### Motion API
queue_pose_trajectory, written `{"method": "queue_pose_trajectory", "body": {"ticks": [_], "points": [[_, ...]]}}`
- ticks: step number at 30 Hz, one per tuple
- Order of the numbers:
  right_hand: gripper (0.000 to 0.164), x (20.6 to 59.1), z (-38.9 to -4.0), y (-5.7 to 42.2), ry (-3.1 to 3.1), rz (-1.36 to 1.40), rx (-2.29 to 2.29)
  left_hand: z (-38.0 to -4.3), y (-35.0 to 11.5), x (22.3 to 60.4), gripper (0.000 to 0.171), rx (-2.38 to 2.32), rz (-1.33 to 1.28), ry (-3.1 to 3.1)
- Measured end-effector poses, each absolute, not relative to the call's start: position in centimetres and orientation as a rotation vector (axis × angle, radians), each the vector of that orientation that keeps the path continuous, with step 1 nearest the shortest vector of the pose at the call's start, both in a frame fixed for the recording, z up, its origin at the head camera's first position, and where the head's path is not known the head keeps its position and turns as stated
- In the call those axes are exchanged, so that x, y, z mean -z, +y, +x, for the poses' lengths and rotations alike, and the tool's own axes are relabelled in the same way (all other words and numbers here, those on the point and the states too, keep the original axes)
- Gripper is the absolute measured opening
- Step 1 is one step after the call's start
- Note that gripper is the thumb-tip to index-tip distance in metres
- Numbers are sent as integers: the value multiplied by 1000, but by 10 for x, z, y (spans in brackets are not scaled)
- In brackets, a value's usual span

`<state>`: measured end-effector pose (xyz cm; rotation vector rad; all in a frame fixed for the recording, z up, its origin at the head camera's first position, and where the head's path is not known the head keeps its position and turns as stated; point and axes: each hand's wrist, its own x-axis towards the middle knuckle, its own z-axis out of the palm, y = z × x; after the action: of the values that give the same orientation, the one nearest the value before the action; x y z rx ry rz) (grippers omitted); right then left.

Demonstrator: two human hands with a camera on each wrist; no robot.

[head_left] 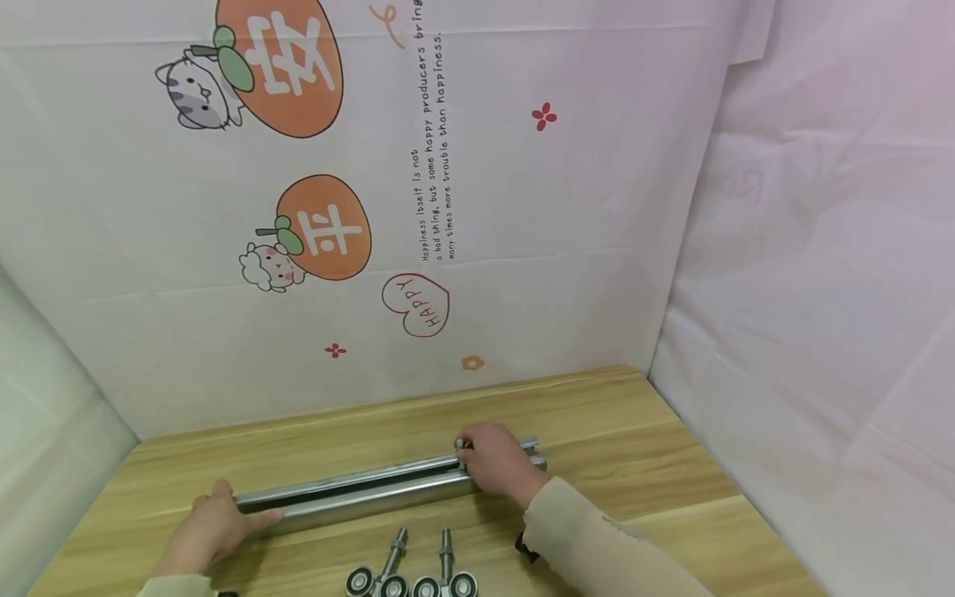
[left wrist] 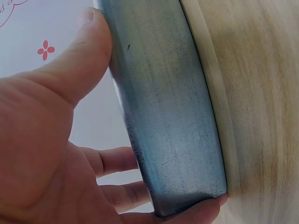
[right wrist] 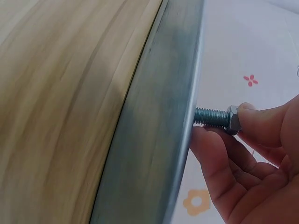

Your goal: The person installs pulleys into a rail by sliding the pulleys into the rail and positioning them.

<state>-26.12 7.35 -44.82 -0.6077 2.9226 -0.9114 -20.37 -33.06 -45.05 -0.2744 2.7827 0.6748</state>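
Observation:
A long metal channel rail (head_left: 373, 501) lies across the wooden table, its slot facing up. My left hand (head_left: 212, 526) holds its left end, the thumb along the upper edge and fingers around the end, as the left wrist view shows. Near the rail's right end, my right hand (head_left: 500, 464) pinches a threaded bolt (right wrist: 212, 117) with a hex nut (right wrist: 232, 120) between thumb and fingers. The bolt stands up out of the slot; whatever it joins inside is hidden. In front of the rail lie two roller trolleys (head_left: 395, 547) (head_left: 446, 547), each with wheels and a threaded stud.
The wooden table (head_left: 634, 431) meets a white printed cloth (head_left: 522, 249) behind it. More white cloth hangs at the right (head_left: 821, 290) and at the left (head_left: 45, 431).

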Motion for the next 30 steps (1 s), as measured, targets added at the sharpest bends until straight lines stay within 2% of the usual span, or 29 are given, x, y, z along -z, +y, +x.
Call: {"method": "queue_pose_trajectory", "body": {"ticks": [18,30], "points": [[14,447,-256,13,2862,-723,954,-204,-331,453,129,-658,-253,2793],[12,441,-253,-29,2890,-730,829,-205,-332,453,126,-652,-226,2816]]}}
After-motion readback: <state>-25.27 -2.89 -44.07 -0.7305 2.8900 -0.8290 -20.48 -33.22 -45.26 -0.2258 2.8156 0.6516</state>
